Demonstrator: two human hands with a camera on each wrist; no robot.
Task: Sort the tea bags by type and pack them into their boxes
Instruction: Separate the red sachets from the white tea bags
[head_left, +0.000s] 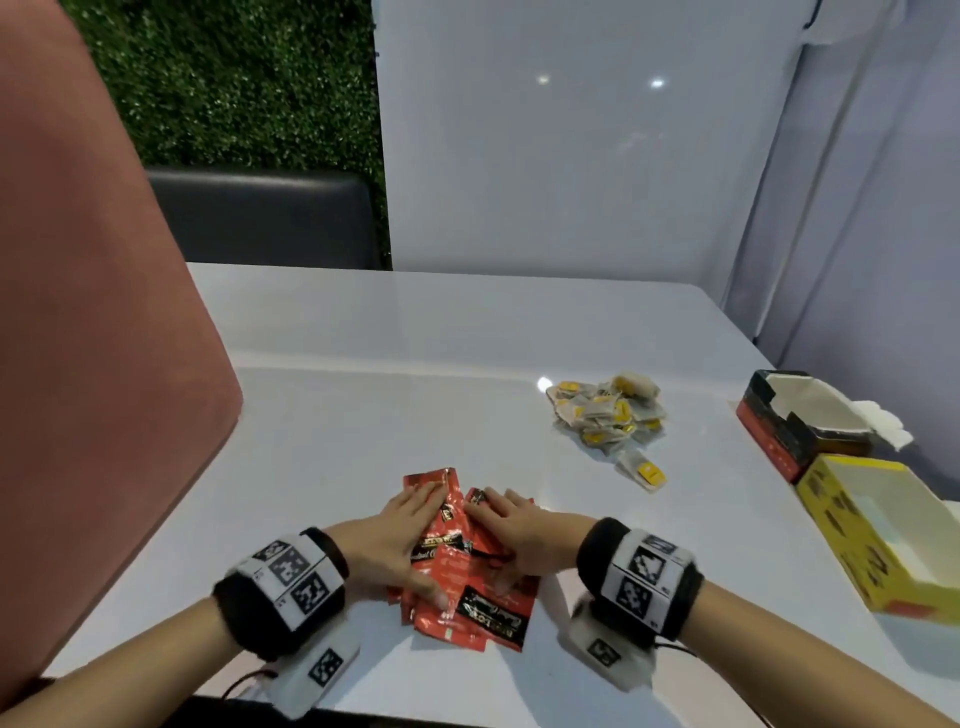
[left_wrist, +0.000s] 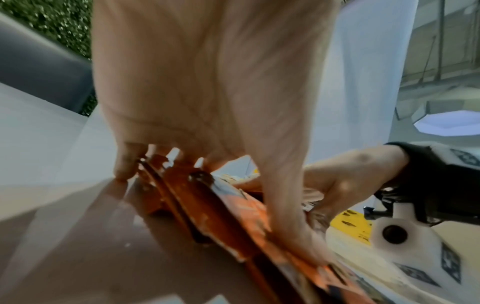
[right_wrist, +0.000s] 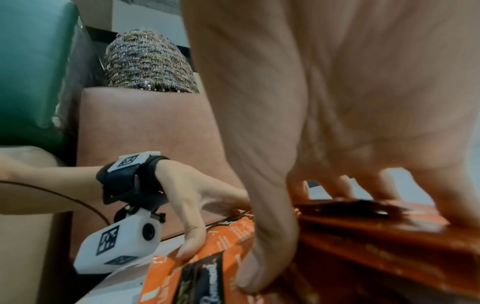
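Observation:
A fanned pile of red tea sachets (head_left: 454, 569) lies on the white table (head_left: 363, 415) near the front edge. My left hand (head_left: 395, 540) rests flat on the pile's left side, fingers straight and thumb at its near end. My right hand (head_left: 524, 530) lies flat on the right side, thumb on a black label. In the left wrist view the left hand (left_wrist: 202, 82) spans the sachets (left_wrist: 207, 205). The right wrist view shows the right hand (right_wrist: 311, 102) pressing on the sachets (right_wrist: 363, 236). Yellow-tagged tea bags (head_left: 608, 410) are heaped further back right, one loose bag (head_left: 644, 470) beside them.
An open red-and-black box (head_left: 769, 431) and an open yellow box (head_left: 852, 545) stand at the table's right edge, with white tissue (head_left: 883, 421) behind. A pink chair back (head_left: 93, 312) rises at left and a dark seat (head_left: 260, 218) sits beyond the table.

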